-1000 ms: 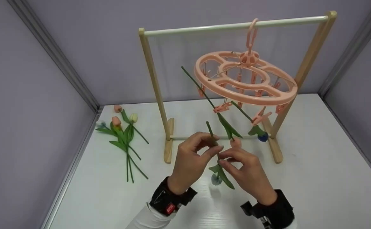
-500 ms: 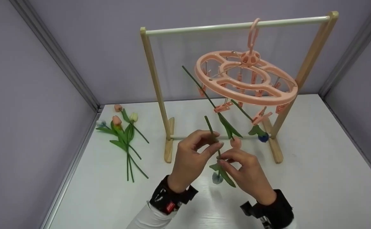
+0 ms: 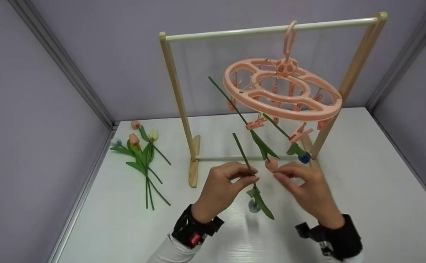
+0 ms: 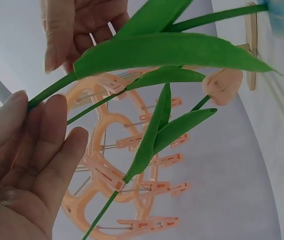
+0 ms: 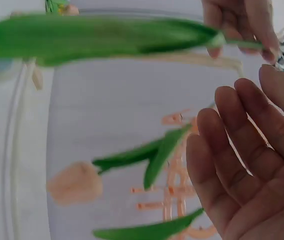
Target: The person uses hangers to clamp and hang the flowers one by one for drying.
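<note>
My left hand [image 3: 225, 188] pinches the green stem of a light blue artificial tulip [image 3: 254, 206], whose bloom points down and stem end points up. The left wrist view shows that stem [image 4: 54, 91] between thumb and fingers, with broad leaves beyond. To the right, my right hand [image 3: 310, 190] holds nothing; its fingers [image 5: 219, 150] are loosely bent and apart from the stem. In the head view its fingertips overlap a peach tulip [image 3: 271, 164] hanging bloom down from a clip [image 3: 255, 124]. A dark blue tulip [image 3: 304, 157] hangs from another clip [image 3: 300, 135].
A round pink clip hanger [image 3: 282, 115] hangs tilted by its hook from the white rail [image 3: 227, 33] of a wooden stand [image 3: 176, 87]. Several more clips dangle beneath it. At the left of the white table [image 3: 103, 226] lies a bunch of tulips [image 3: 140, 153].
My right hand has let go of the light blue tulip's stem and moved to the right. My left hand has lowered slightly, still pinching the stem.
</note>
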{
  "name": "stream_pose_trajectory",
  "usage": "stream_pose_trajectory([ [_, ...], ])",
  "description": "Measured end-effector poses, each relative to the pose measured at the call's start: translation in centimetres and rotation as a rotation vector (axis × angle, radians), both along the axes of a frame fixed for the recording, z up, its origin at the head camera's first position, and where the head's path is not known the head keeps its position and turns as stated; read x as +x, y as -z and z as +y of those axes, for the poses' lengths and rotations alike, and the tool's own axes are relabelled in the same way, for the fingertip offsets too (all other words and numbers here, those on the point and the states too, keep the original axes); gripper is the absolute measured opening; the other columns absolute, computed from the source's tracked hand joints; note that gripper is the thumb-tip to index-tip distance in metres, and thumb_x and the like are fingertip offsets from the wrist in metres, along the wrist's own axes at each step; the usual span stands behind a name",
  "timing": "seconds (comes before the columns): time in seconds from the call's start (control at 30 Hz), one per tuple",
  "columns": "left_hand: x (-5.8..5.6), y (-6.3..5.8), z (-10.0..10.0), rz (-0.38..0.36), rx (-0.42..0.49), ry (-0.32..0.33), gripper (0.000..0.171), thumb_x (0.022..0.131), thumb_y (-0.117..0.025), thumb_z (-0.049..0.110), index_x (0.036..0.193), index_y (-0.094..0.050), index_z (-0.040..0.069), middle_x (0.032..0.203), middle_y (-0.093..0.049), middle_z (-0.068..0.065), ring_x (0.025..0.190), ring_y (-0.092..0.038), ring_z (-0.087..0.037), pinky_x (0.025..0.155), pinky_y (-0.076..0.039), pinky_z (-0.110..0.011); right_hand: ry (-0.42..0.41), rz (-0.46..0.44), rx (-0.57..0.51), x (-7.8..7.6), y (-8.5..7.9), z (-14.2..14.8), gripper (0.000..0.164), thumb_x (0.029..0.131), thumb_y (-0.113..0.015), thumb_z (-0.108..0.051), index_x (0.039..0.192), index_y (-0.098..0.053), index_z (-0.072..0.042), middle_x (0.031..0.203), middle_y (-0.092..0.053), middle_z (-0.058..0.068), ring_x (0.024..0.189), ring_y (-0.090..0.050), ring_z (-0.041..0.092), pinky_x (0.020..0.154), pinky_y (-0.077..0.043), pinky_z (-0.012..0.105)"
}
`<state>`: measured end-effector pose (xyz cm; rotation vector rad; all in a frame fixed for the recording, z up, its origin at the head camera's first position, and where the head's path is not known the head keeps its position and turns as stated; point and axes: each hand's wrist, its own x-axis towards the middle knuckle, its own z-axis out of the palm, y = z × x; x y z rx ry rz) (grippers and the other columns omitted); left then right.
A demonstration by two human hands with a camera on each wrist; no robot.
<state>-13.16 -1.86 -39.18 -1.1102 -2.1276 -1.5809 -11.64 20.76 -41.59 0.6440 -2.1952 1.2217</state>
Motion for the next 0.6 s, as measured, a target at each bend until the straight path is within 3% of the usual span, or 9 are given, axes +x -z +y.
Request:
stream_pose_trajectory([
  [0.1,0.6,-1.0,-0.1,-0.018,0.031,0.021,0.011,0.082,-0.067,0.007,0.092,-0.068,0.005,0.089,-0.065,-0.003,0.082,-0.063,-0.009,0.070,-0.052,-0.022,0.284,-0.027,-0.052,-1.2,-1.2,3.4,0.009,0.084,-0.067,-0.012,0.092,-0.072,-0.012,0.084,-0.068,-0.001,0.070,-0.061,0.006,0.062,-0.047,0.012],
  [0.17,0.9,-1.7,-0.1,-0.017,0.039,0.024,0.010,0.081,-0.067,0.004,0.091,-0.068,0.003,0.089,-0.065,-0.005,0.082,-0.063,-0.010,0.071,-0.052,-0.023,0.452,-0.072,-0.095,-2.4,-2.0,5.6,0.016,0.086,-0.065,-0.023,0.096,-0.071,-0.011,0.086,-0.068,0.000,0.071,-0.060,0.004,0.062,-0.046,0.011],
  [0.27,1.1,-2.3,-0.1,-0.011,0.039,0.024,0.010,0.081,-0.067,0.003,0.091,-0.068,0.003,0.088,-0.065,-0.007,0.082,-0.063,-0.010,0.071,-0.052,-0.022,0.568,-0.160,-0.123,-4.6,-3.0,8.2,0.029,0.087,-0.062,-0.032,0.108,-0.068,-0.013,0.098,-0.067,0.003,0.083,-0.059,0.006,0.066,-0.045,0.012],
  [0.37,1.1,-2.3,0.0,-0.010,0.041,0.028,0.010,0.081,-0.067,0.004,0.091,-0.068,0.003,0.088,-0.065,-0.007,0.082,-0.063,-0.010,0.071,-0.052,-0.022,0.541,-0.264,-0.073,-6.5,-3.7,9.9,0.039,0.088,-0.059,-0.037,0.121,-0.061,-0.017,0.113,-0.062,0.004,0.099,-0.055,0.012,0.072,-0.043,0.015],
  [0.53,0.9,-2.0,0.2,-0.025,0.054,0.039,0.010,0.082,-0.067,0.005,0.091,-0.068,0.003,0.087,-0.065,-0.007,0.081,-0.063,-0.009,0.071,-0.052,-0.023,0.335,-0.424,-0.076,-8.6,-4.2,11.2,0.048,0.087,-0.058,-0.043,0.130,-0.052,-0.022,0.120,-0.057,0.006,0.106,-0.052,0.019,0.079,-0.045,0.023],
  [0.6,0.5,-1.3,0.2,-0.023,0.046,0.038,0.010,0.082,-0.067,0.008,0.092,-0.068,0.005,0.088,-0.066,-0.005,0.082,-0.063,-0.007,0.071,-0.052,-0.022,0.230,-0.477,-0.106,-9.0,-4.4,11.4,0.049,0.087,-0.058,-0.041,0.132,-0.050,-0.023,0.118,-0.056,0.007,0.103,-0.053,0.020,0.078,-0.047,0.023],
])
